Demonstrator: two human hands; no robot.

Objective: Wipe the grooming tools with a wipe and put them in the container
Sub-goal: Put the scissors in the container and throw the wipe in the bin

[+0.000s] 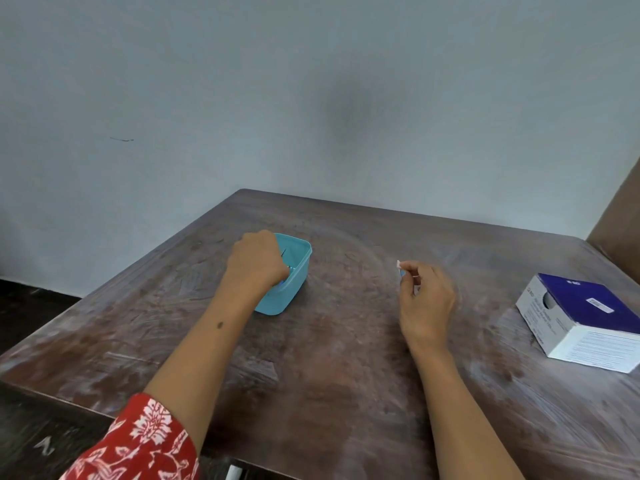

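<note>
Right hand (426,299) fingers pinching small white wipe (398,264), left hand (254,261) fingers curled inside teal container (294,278), grip unclear

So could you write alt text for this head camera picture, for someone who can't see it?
A person's left hand reaches into a turquoise container on a worn wooden table, while the right hand pinches a small white wipe. A blue and white box sits at right.
</note>
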